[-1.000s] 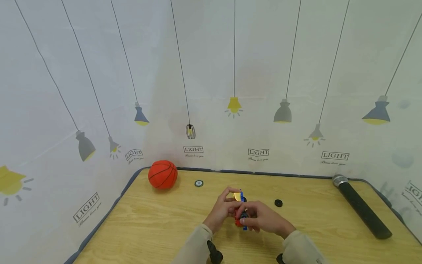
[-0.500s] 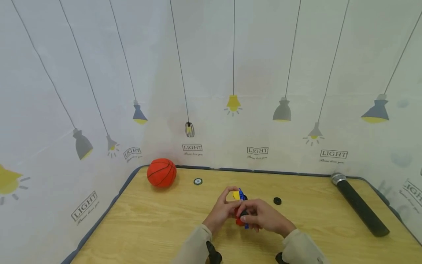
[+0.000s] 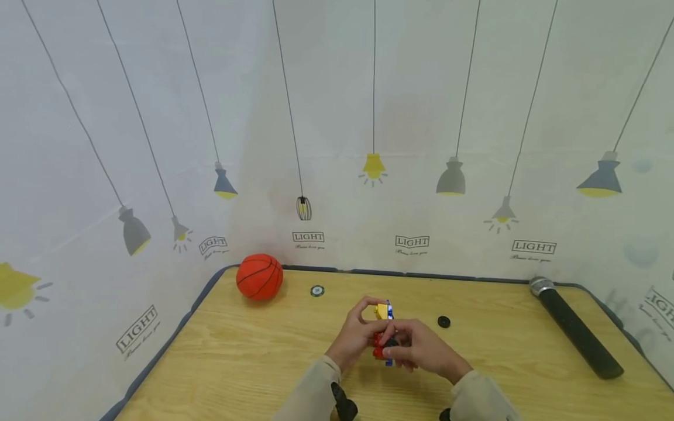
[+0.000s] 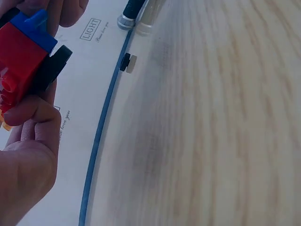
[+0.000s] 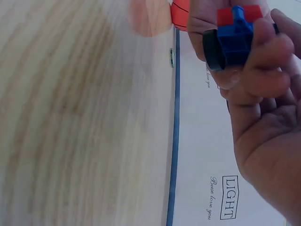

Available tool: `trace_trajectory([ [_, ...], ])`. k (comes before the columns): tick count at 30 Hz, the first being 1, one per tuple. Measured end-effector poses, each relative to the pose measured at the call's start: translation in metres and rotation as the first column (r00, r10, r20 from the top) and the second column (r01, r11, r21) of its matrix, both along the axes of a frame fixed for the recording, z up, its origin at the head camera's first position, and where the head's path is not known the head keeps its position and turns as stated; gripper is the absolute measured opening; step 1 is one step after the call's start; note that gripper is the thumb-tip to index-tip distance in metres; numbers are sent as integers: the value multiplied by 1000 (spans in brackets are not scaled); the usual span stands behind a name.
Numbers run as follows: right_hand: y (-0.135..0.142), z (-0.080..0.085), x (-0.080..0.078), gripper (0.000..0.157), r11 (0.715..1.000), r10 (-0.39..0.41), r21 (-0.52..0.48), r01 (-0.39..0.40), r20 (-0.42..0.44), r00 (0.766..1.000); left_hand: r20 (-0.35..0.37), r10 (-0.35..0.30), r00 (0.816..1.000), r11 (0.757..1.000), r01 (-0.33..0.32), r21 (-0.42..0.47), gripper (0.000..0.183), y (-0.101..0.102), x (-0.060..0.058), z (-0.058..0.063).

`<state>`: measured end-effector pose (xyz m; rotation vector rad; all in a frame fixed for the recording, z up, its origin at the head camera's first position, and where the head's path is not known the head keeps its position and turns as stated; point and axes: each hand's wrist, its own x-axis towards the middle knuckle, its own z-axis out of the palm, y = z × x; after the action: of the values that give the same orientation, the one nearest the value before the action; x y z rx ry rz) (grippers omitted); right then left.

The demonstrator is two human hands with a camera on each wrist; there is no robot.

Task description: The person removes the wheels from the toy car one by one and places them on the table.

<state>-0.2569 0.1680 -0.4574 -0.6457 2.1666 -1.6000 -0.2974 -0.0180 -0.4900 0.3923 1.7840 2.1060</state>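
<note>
A small toy vehicle (image 3: 382, 311) in yellow, red and blue is held up over the table. My left hand (image 3: 354, 334) grips it from the left, forefinger at its yellow far end and thumb along its side. At the near end, the right hand (image 3: 423, 349) pinches a black wheel (image 3: 391, 344) between thumb and fingers, against the toy. The left wrist view has the red body (image 4: 21, 56) close up, with a black wheel on its side. Seen from the right wrist, the blue underside (image 5: 235, 44) carries a wheel on one side; fingers cover much of the other.
A loose black wheel (image 3: 444, 322) lies right of the hands. Farther right is a microphone (image 3: 576, 327). A red toy basketball (image 3: 260, 277) and a round chip (image 3: 317, 291) sit at the back left of the wooden table (image 3: 237, 362). A lamp-printed sheet (image 3: 337, 117) surrounds it.
The toy has turned and tilted slightly in my hands. Both hands keep their hold in nearly the same place, and the head view has shifted a little.
</note>
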Motion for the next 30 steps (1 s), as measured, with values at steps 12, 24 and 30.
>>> trace_trajectory([
  [12,-1,-6,4,20,999,-50,-2,50,-109,993,-23,25,999,999,-25,-21,33,5,0,0],
  [24,1,-8,9,13,995,-46,76,69,-270,962,-28,80,996,997,-80,-19,35,5,6,-7],
  [30,13,-3,6,14,988,-110,79,135,-268,957,-30,67,997,998,-67,-5,39,-1,5,-3],
])
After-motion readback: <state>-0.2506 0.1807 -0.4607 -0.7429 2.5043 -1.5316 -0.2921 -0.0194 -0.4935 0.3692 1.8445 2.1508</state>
